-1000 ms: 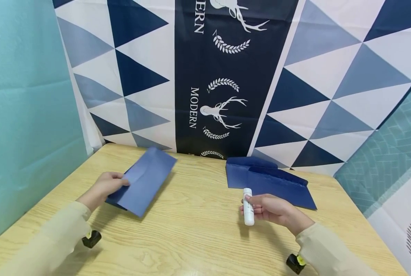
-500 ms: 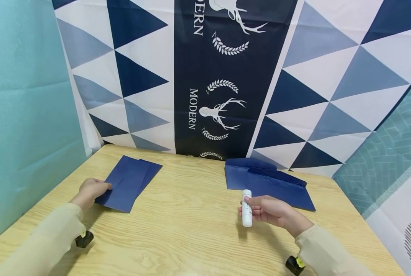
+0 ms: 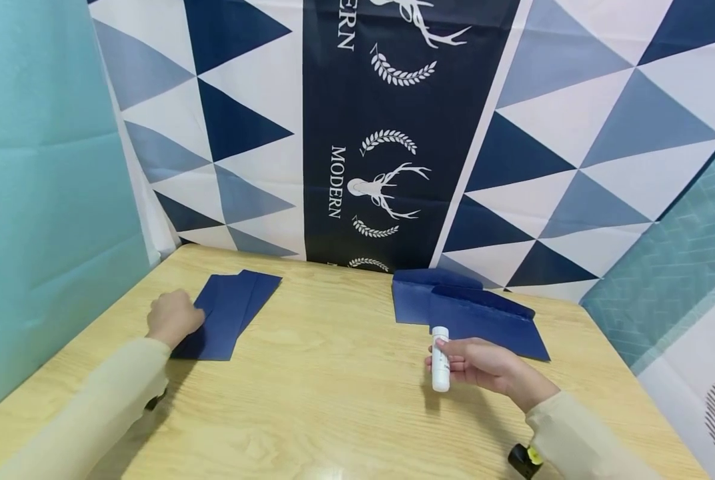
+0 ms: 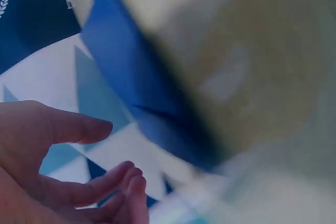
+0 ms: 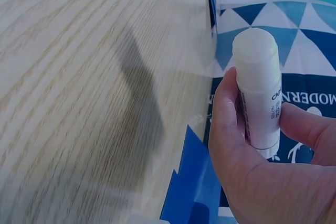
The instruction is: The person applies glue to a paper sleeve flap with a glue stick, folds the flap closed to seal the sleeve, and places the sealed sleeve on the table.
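Observation:
My right hand (image 3: pixel 483 363) holds a white glue stick (image 3: pixel 440 360) above the table, thumb on one side and fingers on the other; the right wrist view shows its label and cap end. My left hand (image 3: pixel 174 317) is over the near left edge of two overlapping dark blue envelopes (image 3: pixel 222 320) on the left of the table. In the left wrist view, thumb and fingers of the left hand (image 4: pixel 79 156) are apart with nothing between them, and a blurred blue envelope (image 4: pixel 126 72) lies beyond them.
Two more blue envelopes (image 3: pixel 483 323), flaps raised, overlap at the back right of the wooden table (image 3: pixel 333 387), just behind the right hand. A patterned cloth (image 3: pixel 387 133) hangs along the back edge, and a teal sheet (image 3: pixel 51 200) along the left.
The left hand has laid its envelope down on the other at the left and let go of it, now hovering over their edge. The right hand still holds the glue stick, barely moved.

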Demonstrator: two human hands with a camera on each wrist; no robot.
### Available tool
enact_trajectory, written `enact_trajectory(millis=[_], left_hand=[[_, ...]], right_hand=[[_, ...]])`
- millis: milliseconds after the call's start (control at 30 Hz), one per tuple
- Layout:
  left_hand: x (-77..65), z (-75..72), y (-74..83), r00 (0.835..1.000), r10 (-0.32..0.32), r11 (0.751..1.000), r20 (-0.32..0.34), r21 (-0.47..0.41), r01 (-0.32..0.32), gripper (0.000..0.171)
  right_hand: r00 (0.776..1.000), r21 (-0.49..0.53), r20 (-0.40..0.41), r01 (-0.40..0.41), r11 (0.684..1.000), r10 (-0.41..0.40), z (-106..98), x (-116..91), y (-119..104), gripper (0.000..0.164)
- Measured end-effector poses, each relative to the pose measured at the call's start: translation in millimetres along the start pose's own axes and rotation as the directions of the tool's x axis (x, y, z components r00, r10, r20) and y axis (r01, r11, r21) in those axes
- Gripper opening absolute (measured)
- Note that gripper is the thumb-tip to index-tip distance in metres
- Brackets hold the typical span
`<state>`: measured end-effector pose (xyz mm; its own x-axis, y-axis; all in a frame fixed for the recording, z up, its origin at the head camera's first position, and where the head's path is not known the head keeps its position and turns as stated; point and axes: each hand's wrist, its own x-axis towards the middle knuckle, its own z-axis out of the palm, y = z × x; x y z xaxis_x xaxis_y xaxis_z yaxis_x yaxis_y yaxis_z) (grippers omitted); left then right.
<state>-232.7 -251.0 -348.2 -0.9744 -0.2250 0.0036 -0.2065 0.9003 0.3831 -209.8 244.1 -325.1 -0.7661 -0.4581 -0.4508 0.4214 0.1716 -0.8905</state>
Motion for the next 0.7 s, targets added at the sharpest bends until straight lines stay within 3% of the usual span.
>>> enact_trajectory(millis=[100,200,300,400,600,700], left_hand=[[15.7,0.9,30.5,0.995,0.091,0.996,-0.036,0.014,-0.091,0.026],[26.8,9.5,67.4,0.982,0.189,0.982,-0.008,-0.024,-0.189,0.026],[34.8,26.8,113.2,0.953,0.300,0.950,0.049,-0.104,-0.294,0.018],[38.4,51.5,160.4,0.901,0.425,0.898,0.084,-0.162,-0.409,0.011],[42.5,102.8,245.9,0.770,0.631,0.772,0.093,-0.169,-0.612,0.015],[44.7,119.4,274.0,0.729,0.681,0.729,0.068,-0.159,-0.666,0.020]], right_hand=[[1.000,0.002,0.009,0.010,1.000,-0.010,-3.3,-2.0,-1.0,0.063],[1.000,0.012,0.023,0.013,1.000,-0.013,-2.9,-2.5,-0.5,0.064],[1.000,0.027,0.023,0.008,1.000,-0.009,-6.1,-3.9,-1.1,0.067],[1.000,0.046,0.024,0.005,0.999,-0.006,-10.4,-7.0,-1.3,0.071],[0.998,0.051,0.053,0.036,0.998,-0.039,-11.5,-13.2,5.8,0.062],[0.994,0.043,0.094,0.053,0.998,-0.057,-4.1,-11.9,12.9,0.052]])
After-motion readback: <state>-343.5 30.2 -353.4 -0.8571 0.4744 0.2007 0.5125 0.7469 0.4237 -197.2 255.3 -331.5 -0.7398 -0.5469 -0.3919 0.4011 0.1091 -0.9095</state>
